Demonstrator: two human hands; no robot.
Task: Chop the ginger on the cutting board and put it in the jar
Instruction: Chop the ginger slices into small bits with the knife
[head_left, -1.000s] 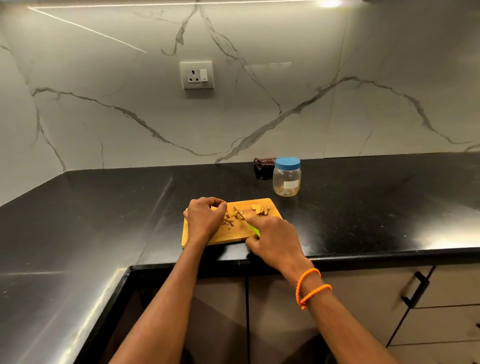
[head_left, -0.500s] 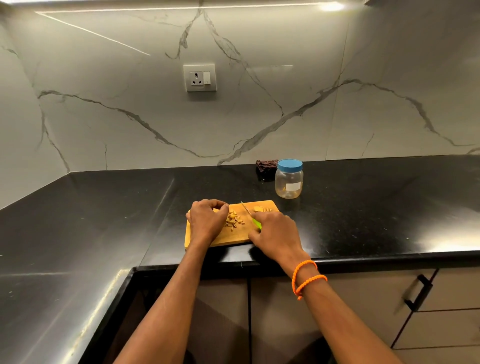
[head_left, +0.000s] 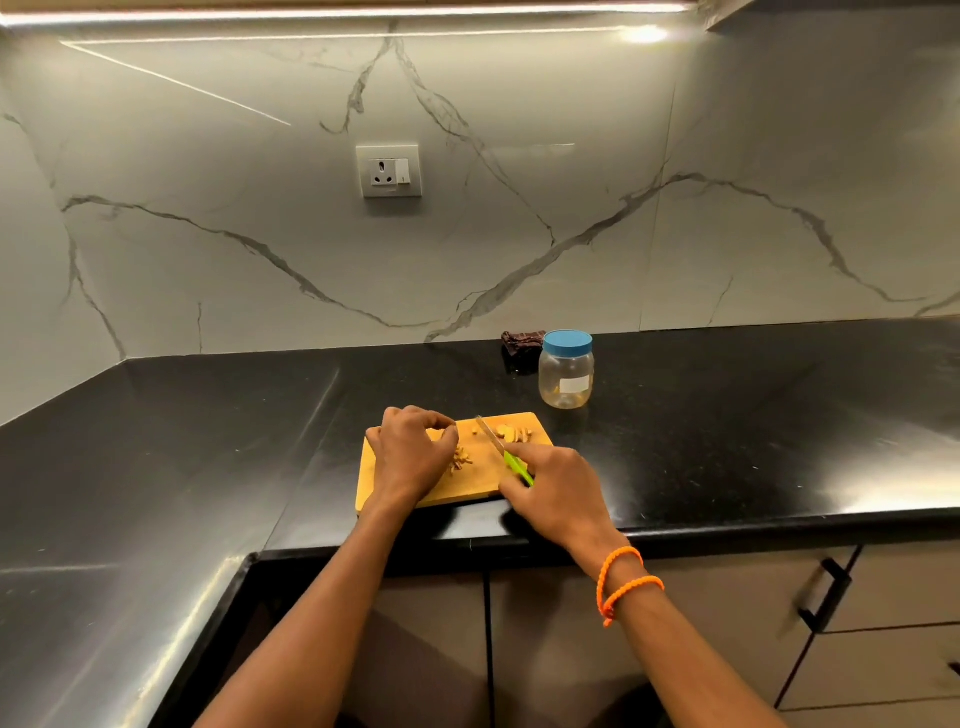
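A small wooden cutting board lies near the front edge of the black counter. Chopped ginger bits sit beside my left hand, which rests curled on the board with its fingertips on a ginger piece. More ginger slices lie at the board's far right corner. My right hand grips a green-handled knife, whose blade points away across the board between the two heaps. A clear plastic jar with a blue lid on it stands behind the board to the right.
A dark crumpled cloth lies against the marble backsplash behind the jar. A wall socket sits above the black counter. Cabinet doors and a drawer with a black handle are below the counter edge.
The knife blade has shifted right, away from the chopped pile toward the slices at the far right corner. My left hand stays curled on the board.
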